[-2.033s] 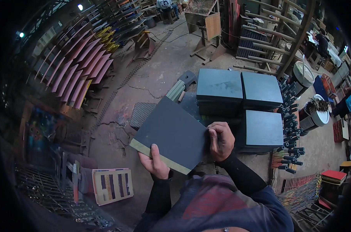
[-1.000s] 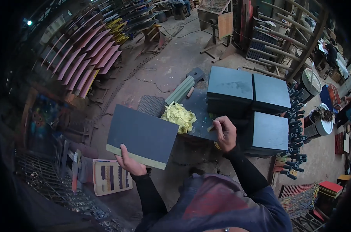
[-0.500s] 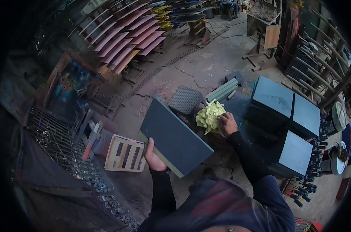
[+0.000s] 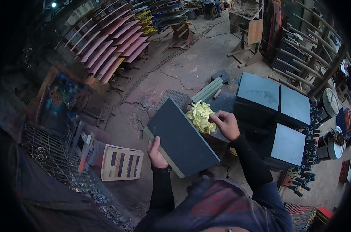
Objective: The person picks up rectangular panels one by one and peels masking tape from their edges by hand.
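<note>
My left hand (image 4: 157, 155) grips a dark grey rectangular board (image 4: 183, 137) by its lower-left edge, thumb on top. Along that edge runs a tan strip; the broad face is tilted toward me. Just beyond the board's upper right side sits a crumpled ball of pale yellow tape-like strips (image 4: 201, 116), its lower part hidden by the board. My right hand (image 4: 227, 125) is at the ball's right side, thumb and forefinger pinched together against it. Whether a loose strip lies between the fingertips is too small to tell.
Stacks of dark boards (image 4: 258, 91) stand to the right, beside paint buckets (image 4: 332, 149). A woven stool (image 4: 174, 99) and green bars (image 4: 207, 89) lie ahead. On the left are a slotted stencil-like sheet (image 4: 122, 163) and a metal grate (image 4: 47, 149). Racked pink boards (image 4: 117, 44) stand farther back.
The view has swung to the right. My left hand has turned the board slightly, and it now overlaps the stool. My right hand stays at the yellow ball, its fingers now more clearly pinched.
</note>
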